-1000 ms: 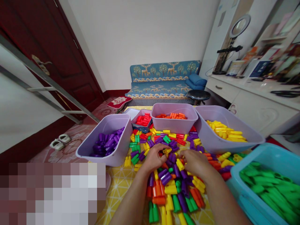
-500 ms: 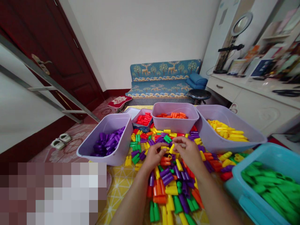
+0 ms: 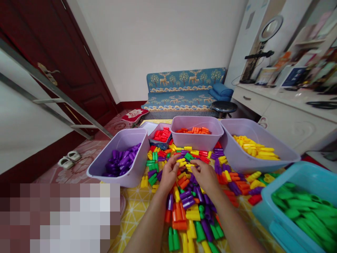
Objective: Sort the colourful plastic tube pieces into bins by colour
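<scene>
Both hands are over the middle of a spread of coloured plastic pieces on a yellow patterned cloth (image 3: 134,203). My left hand (image 3: 170,172) has its thumb and fingers curved around yellow pieces (image 3: 181,162); the contact is too small to make out. Just to the right, my right hand (image 3: 204,173) has its fingertips at another yellow piece (image 3: 190,166). Between and below the wrists lie purple pieces (image 3: 187,199), orange pieces (image 3: 179,212) and green pieces (image 3: 199,230).
Around the pieces stand a bin of purple pieces (image 3: 118,131), a small red-filled bin (image 3: 161,143), an orange-filled bin (image 3: 196,140), a yellow-filled bin (image 3: 244,165) and a blue bin of green pieces (image 3: 265,211). A sofa (image 3: 181,96) is behind.
My hands have moved slightly apart. The yellow piece that stood upright between my fingertips no longer shows that way, and more yellow pieces are visible between the hands.
</scene>
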Demonstrator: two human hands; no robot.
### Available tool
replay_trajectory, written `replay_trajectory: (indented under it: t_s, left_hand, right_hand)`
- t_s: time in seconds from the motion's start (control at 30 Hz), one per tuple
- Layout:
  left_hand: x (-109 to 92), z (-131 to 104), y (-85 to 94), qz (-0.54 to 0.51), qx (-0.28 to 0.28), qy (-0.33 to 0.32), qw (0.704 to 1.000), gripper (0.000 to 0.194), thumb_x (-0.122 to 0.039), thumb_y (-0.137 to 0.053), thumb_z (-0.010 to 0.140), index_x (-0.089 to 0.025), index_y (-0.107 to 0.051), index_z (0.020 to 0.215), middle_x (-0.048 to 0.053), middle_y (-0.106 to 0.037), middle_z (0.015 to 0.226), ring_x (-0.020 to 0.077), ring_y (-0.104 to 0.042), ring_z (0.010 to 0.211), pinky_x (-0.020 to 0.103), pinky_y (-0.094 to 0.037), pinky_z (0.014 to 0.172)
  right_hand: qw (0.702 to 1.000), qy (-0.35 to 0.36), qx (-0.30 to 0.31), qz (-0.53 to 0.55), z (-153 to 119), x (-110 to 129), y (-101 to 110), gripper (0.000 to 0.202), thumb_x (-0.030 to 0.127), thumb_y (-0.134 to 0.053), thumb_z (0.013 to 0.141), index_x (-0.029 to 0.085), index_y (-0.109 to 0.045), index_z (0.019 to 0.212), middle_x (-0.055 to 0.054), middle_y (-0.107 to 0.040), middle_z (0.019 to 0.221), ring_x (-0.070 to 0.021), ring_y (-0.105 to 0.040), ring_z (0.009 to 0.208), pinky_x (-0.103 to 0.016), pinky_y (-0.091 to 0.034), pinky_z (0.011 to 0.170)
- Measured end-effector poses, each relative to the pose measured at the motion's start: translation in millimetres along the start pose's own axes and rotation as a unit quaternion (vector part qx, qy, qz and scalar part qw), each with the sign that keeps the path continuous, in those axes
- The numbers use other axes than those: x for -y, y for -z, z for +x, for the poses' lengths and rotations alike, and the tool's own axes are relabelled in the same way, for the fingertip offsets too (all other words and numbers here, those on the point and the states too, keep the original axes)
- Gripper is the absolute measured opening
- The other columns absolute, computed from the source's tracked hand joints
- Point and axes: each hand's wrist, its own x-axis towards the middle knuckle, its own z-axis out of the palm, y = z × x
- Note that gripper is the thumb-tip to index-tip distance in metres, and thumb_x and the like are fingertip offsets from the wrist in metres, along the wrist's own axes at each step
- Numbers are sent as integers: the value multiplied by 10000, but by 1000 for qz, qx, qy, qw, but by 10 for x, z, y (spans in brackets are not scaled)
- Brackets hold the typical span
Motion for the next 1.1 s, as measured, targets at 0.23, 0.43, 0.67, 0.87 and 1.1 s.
replay_trajectory:
  t_s: [0.23, 0.43, 0.67, 0.87, 1.1]
  left_hand:
    - [28, 8, 27, -5, -9, 13, 1000, 400, -393, -648, 780, -135, -606, 1082, 77, -688, 916, 142, -647, 683, 256, -522, 666]
    - [26, -12, 18, 11, 23, 12, 1000, 372, -378, -627, 802, -142, -612, 1090, 71, -682, 919, 146, -629, 744, 246, -499, 690]
    - [50, -41, 16, 37, 75, -3, 996, 314, -325, -707, 739, -147, -637, 989, 67, -677, 904, 162, -631, 789, 258, -500, 726]
    - [-6, -37, -4, 20, 24, -1, 1000, 324, -360, -703, 738, -150, -639, 976, 42, -683, 839, 133, -626, 717, 219, -491, 660]
    - [25, -54, 1, 104, 38, -14, 994, 328, -369, -666, 773, -154, -669, 1020, 76, -702, 946, 192, -646, 832, 286, -508, 763]
  right_hand:
    - [990, -17, 10, 138, 22, -86, -41, 275, 349, -536, 793, 173, -682, 947, -55, -705, 787, -192, -661, 713, -289, -508, 647]
    - [988, -17, 75, 135, 7, -231, -122, 273, 274, -628, 701, 171, -678, 949, -9, -658, 698, -139, -595, 573, -238, -460, 525]
    - [989, -41, 72, 126, 1, -177, -52, 276, 275, -559, 742, 166, -676, 967, -16, -656, 685, -144, -603, 564, -229, -435, 488]
    - [986, -41, 50, 153, 21, -67, 112, 257, 289, -585, 718, 154, -701, 903, -27, -668, 685, -149, -598, 579, -246, -467, 533]
    - [831, 4, -313, 461, 10, 267, 558, 420, 380, -576, 808, 221, -543, 1196, -68, -642, 1097, -185, -650, 939, -323, -532, 774]
